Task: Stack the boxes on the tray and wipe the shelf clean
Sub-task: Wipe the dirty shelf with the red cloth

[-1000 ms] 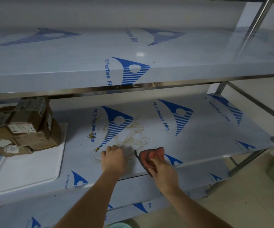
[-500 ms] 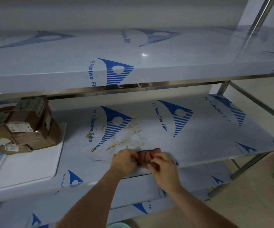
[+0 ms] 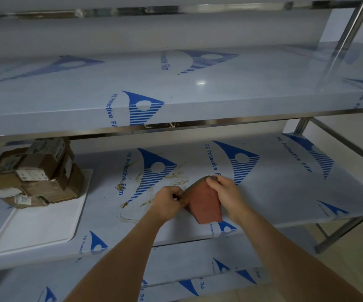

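Holding the red cloth point(image 3: 204, 203) off the shelf point(image 3: 285, 192), I pinch its left edge with my left hand point(image 3: 168, 202) and grip its top with my right hand point(image 3: 225, 192). The brown smears point(image 3: 176, 177) lie just beyond and left, nearer my left. The boxes point(image 3: 34, 171) sit stacked on the tray point(image 3: 34, 232); the cloth's underside is hidden.

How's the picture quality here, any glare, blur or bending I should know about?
Head view: dim, bluish light; one small bright glare spot on the upper shelf; wide-angle bending curves the shelf edges and tilts the post; the top of the frame is soft, while the hands, cloth and stains are fairly sharp.
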